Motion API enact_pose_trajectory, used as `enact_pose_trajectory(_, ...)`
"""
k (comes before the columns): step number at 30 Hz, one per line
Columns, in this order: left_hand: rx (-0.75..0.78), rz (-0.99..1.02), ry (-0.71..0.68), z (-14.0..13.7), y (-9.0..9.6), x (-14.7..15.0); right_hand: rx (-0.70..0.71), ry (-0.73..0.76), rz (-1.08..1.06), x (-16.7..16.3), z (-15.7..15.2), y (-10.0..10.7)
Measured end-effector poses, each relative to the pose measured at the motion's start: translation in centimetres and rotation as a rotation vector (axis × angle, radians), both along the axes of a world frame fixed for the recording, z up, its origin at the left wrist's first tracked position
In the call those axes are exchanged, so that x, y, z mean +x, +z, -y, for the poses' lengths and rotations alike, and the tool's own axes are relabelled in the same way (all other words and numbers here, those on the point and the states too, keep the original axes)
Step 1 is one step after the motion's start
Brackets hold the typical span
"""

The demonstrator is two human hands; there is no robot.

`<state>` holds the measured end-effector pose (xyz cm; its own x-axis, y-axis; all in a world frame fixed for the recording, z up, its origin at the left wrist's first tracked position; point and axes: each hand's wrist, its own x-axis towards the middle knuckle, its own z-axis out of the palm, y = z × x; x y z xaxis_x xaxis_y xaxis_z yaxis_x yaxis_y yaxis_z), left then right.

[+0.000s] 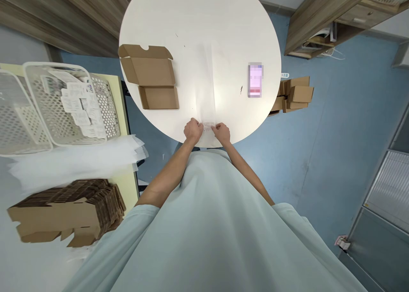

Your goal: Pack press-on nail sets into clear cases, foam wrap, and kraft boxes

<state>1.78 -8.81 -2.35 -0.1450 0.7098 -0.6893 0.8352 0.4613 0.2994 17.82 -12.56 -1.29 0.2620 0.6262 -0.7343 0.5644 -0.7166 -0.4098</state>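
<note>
A long, translucent white wrapping sheet [206, 87] lies across the middle of the round white table. My left hand [193, 131] is closed, pinching the sheet's near end from the left. On the other side of that end, my right hand [222, 133] pinches it too. Between the hands, at the table's near edge, the sheet looks bunched over something small and clear that I cannot make out. An open cardboard box [155, 72] with its lid folded back rests on the table to the left of the sheet.
A phone [255, 79] lies on the table's right side. To the left, a side table carries white perforated baskets [110, 113] with small packets, a stack of white sheets [79, 160] and flattened cardboard boxes [60, 219]. Folded boxes [299, 94] stand beyond the table's right edge.
</note>
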Motion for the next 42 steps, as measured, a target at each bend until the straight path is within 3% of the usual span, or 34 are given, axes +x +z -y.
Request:
enact_pose_trajectory(3, 0.081, 0.048, -0.066, 0.0, 0.2, -0.2, 0.006, -0.021, -0.012, 0.0, 0.1, -0.2)
enact_pose_trajectory(8, 0.333, 0.204, -0.491, 0.4, 0.2, -0.7, -0.005, -0.05, -0.045, 0.2, 0.1, -0.2)
enact_pose_trajectory(10, 0.402, 0.283, -0.6, 0.8, 0.1, -0.9, -0.013, -0.068, -0.055, 0.3, -0.1, 0.0)
enact_pose_trajectory(14, 0.381, 0.404, -0.721, 1.9, -0.1, -1.4, -0.037, -0.096, -0.112, 0.8, -0.4, 0.2)
enact_pose_trajectory(20, 0.314, 0.425, -0.716, 2.1, 1.0, -2.3, -0.046, -0.163, -0.185, 1.7, -0.6, -0.3)
enact_pose_trajectory(27, 0.076, 0.397, -0.844, 0.9, 2.6, -2.1, -0.033, -0.181, -0.26, 2.5, -0.8, -0.7)
enact_pose_trajectory(32, 0.097, 0.355, -0.828, 0.4, 2.7, -1.4, -0.025, -0.12, -0.199, 2.5, -1.3, -0.4)
enact_pose_trajectory(36, 0.075, 0.374, -0.748, -0.4, 2.7, -1.3, -0.028, -0.005, -0.174, 2.8, -1.3, 0.5)
enact_pose_trajectory(42, 0.029, 0.361, -0.685, -1.2, 3.2, -1.4, 0.249, 0.415, -0.068, 3.9, -0.3, 2.0)
